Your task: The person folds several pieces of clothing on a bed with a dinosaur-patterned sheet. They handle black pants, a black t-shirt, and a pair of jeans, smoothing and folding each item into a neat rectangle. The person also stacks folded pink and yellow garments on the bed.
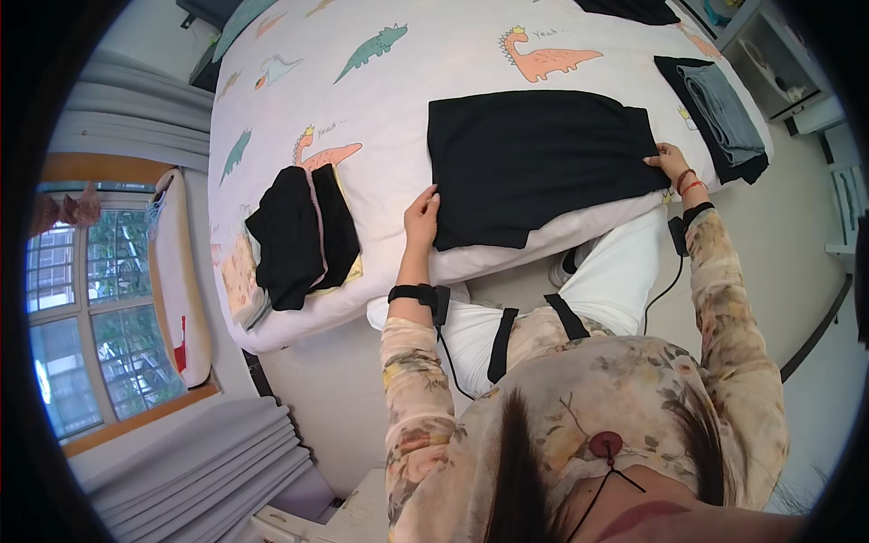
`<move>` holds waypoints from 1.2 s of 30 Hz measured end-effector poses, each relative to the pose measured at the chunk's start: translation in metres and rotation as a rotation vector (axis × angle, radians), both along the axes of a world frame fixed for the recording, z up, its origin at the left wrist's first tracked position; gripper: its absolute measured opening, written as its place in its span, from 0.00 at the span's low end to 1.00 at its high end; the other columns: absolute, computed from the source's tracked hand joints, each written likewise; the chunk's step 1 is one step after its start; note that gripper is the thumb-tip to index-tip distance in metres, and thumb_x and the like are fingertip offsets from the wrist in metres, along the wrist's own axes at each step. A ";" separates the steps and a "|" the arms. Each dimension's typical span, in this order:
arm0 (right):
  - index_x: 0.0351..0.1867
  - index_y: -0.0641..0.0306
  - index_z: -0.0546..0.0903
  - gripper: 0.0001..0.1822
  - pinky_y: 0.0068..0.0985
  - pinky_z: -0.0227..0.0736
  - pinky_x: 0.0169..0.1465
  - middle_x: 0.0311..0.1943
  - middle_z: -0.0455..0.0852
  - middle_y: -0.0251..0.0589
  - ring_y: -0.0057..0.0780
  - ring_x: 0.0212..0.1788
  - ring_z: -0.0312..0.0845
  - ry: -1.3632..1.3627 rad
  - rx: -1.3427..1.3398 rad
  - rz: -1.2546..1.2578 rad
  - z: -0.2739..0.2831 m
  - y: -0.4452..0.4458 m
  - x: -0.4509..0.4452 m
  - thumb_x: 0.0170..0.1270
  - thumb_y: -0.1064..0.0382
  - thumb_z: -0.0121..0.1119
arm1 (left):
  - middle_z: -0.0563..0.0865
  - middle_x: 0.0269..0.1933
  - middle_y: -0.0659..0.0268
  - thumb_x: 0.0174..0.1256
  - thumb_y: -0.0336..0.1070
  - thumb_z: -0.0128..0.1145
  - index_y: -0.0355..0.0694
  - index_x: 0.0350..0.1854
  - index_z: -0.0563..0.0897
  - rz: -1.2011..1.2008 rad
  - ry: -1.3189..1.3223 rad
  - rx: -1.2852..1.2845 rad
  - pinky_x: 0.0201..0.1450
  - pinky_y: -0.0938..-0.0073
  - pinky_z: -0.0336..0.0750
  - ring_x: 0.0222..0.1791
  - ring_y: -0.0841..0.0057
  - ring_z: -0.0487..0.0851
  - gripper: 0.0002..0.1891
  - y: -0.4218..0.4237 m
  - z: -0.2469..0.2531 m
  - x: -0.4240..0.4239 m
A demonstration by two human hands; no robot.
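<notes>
A black garment (pixel 536 163) lies flat and folded over near the front edge of the bed, its lower right side stepped and curved. At its left edge my left hand (pixel 422 217) pinches the cloth between thumb and fingers. On the opposite edge, my right hand (pixel 669 165) grips the fabric near the lower right corner. What kind of garment it is cannot be told from its folded shape.
Folded black clothes (pixel 292 234) are stacked on the bed's left part. Folded grey jeans (pixel 723 112) rest on a black garment (pixel 709 139) at the right. Another black garment (pixel 631 8) lies farther back. The bedsheet (pixel 380 122) bears printed dinosaurs; a window (pixel 102 305) is at the left.
</notes>
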State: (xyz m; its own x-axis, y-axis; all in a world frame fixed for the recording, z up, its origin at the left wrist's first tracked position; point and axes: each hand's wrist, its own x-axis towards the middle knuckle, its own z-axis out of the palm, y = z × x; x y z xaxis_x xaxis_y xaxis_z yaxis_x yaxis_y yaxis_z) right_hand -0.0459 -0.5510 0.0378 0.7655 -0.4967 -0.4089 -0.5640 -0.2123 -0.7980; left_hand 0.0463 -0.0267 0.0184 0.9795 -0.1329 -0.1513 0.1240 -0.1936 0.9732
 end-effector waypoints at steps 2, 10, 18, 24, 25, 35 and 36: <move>0.50 0.75 0.75 0.28 0.24 0.69 0.53 0.42 0.82 0.46 0.33 0.44 0.78 0.037 -0.009 0.012 0.009 0.019 0.005 0.44 0.69 0.68 | 0.84 0.38 0.66 0.63 0.33 0.57 0.38 0.49 0.81 -0.018 -0.051 0.112 0.43 0.84 0.72 0.37 0.83 0.78 0.13 0.007 -0.002 -0.002; 0.39 0.71 0.78 0.27 0.31 0.71 0.51 0.40 0.81 0.56 0.47 0.42 0.78 0.025 -0.855 0.150 0.026 0.039 0.003 0.42 0.53 0.70 | 0.80 0.27 0.71 0.64 0.41 0.57 0.32 0.32 0.82 0.043 0.084 0.190 0.33 0.82 0.69 0.28 0.85 0.73 0.14 0.012 -0.008 0.010; 0.36 0.65 0.79 0.26 0.29 0.73 0.46 0.36 0.83 0.46 0.40 0.41 0.80 0.161 -0.714 0.125 0.031 0.026 0.002 0.36 0.55 0.75 | 0.82 0.30 0.68 0.64 0.43 0.51 0.30 0.33 0.80 0.124 0.332 -0.137 0.30 0.75 0.71 0.27 0.78 0.77 0.17 0.002 -0.002 0.015; 0.41 0.65 0.78 0.24 0.25 0.72 0.46 0.35 0.80 0.40 0.30 0.39 0.77 -0.004 -0.368 -0.027 0.019 0.013 0.002 0.38 0.67 0.74 | 0.83 0.36 0.63 0.60 0.33 0.44 0.31 0.45 0.80 0.074 0.645 -0.329 0.36 0.75 0.76 0.28 0.76 0.80 0.16 0.034 -0.003 0.034; 0.42 0.65 0.78 0.24 0.25 0.72 0.46 0.36 0.79 0.39 0.29 0.39 0.76 -0.030 -0.299 -0.043 0.017 0.013 0.003 0.39 0.69 0.74 | 0.83 0.36 0.64 0.59 0.32 0.43 0.32 0.45 0.80 0.001 0.673 -0.420 0.36 0.75 0.76 0.28 0.76 0.80 0.16 0.038 -0.004 0.035; 0.50 0.67 0.71 0.23 0.23 0.70 0.49 0.44 0.76 0.46 0.30 0.44 0.74 -0.072 0.047 -0.090 0.004 -0.007 -0.002 0.50 0.77 0.61 | 0.85 0.33 0.63 0.56 0.26 0.53 0.32 0.39 0.82 -0.098 0.407 0.047 0.34 0.81 0.75 0.31 0.79 0.81 0.10 0.015 -0.002 0.036; 0.50 0.68 0.71 0.22 0.23 0.70 0.49 0.45 0.76 0.46 0.31 0.44 0.74 -0.072 0.045 -0.093 0.003 -0.007 -0.001 0.50 0.77 0.61 | 0.85 0.33 0.63 0.58 0.26 0.52 0.33 0.39 0.82 -0.057 0.333 0.179 0.35 0.80 0.75 0.31 0.79 0.81 0.09 0.014 -0.013 0.040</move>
